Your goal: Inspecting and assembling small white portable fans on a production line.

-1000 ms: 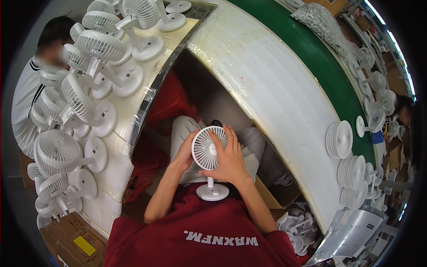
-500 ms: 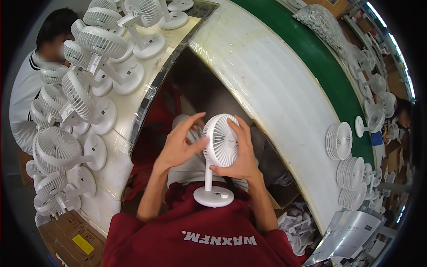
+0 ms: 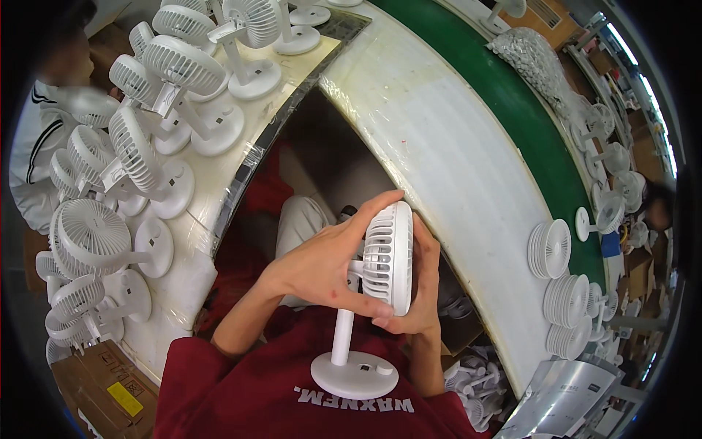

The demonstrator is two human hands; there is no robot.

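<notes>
Since a second ago the white desk fan (image 3: 380,271) has been turning, its grille now edge-on and facing left, stem running upright down to the round base (image 3: 355,374) near the chest. The white bench (image 3: 453,161) is curving far and right, beside a green belt (image 3: 526,124). The left hand (image 3: 322,267) is clasping the head's front; the right hand (image 3: 423,289) is cupping its back.

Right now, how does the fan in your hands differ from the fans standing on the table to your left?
The held fan is gripped at its head by the left hand and right hand, its round base hanging in the air over the lap; the table fans stand on their bases, untouched. The held fan shows edge-on; several table fans show their grilles. All are white with a round base and a stem.
</notes>
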